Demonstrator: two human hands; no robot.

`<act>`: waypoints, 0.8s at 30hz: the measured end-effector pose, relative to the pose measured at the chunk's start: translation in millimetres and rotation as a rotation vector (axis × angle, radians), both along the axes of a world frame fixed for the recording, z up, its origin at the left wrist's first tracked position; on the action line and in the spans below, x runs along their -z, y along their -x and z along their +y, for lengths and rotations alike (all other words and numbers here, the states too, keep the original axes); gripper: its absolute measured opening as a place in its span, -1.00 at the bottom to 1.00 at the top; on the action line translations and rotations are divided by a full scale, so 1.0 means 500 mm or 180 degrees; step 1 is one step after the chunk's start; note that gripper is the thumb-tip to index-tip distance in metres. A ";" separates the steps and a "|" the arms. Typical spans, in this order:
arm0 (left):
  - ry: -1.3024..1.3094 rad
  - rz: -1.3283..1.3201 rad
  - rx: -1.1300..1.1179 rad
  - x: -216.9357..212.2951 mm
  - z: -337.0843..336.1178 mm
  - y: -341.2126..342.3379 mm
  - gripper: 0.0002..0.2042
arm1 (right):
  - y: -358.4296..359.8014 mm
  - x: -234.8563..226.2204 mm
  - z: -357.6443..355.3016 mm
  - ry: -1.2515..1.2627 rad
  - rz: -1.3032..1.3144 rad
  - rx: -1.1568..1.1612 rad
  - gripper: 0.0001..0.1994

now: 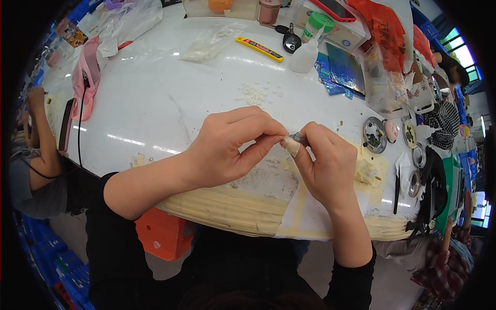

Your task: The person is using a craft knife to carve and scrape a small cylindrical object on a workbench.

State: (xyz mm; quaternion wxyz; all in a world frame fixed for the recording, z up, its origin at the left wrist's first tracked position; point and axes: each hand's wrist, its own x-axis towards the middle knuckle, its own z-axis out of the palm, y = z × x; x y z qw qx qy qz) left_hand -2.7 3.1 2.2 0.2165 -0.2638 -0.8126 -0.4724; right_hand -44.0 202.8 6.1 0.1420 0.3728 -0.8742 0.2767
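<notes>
hands meet above the white table (155, 98): left hand (227, 144) with thumb and fingertip pressed together, anything between too small to tell; right hand (330, 163) pinching a small grey piece (298, 137). at right, a round metal dish (373, 121) holds dark bits (373, 138); a clear box (243, 9) holds something orange (220, 4). the piece lies roughly sideways, one end toward the left fingertips.
</notes>
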 end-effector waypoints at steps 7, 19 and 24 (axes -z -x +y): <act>0.0011 -0.0024 0.0006 -0.001 -0.002 -0.001 -0.86 | -0.002 -0.003 -0.002 0.0002 -0.0036 0.0000 -0.77; 0.0047 -0.0019 0.0048 0.000 -0.004 0.000 -0.86 | -0.003 -0.010 -0.001 0.0011 -0.0202 -0.0147 -0.81; -0.0130 -0.0472 0.0179 -0.006 -0.008 -0.004 -0.91 | -0.003 -0.012 0.000 0.0015 -0.0182 -0.0168 -0.80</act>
